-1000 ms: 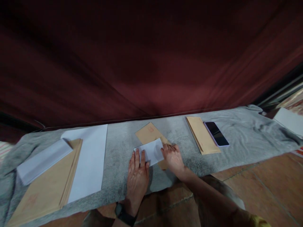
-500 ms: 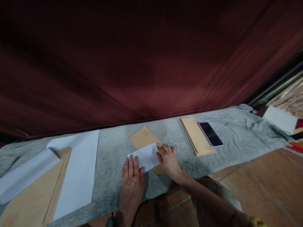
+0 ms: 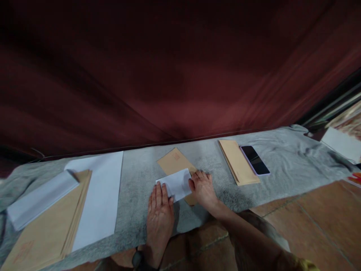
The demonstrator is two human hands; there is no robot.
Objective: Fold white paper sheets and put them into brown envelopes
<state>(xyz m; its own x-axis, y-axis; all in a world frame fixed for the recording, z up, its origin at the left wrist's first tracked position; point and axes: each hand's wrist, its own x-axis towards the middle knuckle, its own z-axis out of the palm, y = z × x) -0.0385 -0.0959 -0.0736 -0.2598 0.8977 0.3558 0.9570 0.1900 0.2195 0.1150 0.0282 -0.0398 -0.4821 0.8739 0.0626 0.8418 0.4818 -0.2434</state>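
Observation:
A folded white sheet of paper (image 3: 176,184) lies slantwise over a brown envelope (image 3: 175,161) on the grey cloth. My left hand (image 3: 160,212) rests flat on the paper's left end, fingers stretched out. At the right end, my right hand (image 3: 203,188) has its fingers curled in against the paper's edge; its fingertips are partly hidden. The envelope's far end, with a reddish printed mark, sticks out beyond the paper. A small corner of it shows on the near side.
To the left, a stack of brown envelopes (image 3: 50,222) overlaps a large white sheet (image 3: 98,203), with folded white paper (image 3: 42,199) on top. On the right, another brown envelope (image 3: 239,162) lies beside a phone (image 3: 255,160). A dark red curtain (image 3: 180,82) hangs behind the grey cloth (image 3: 135,188).
The view has turned slightly, so everything sits a little further right. Both hands stay at the same ends of the folded paper.

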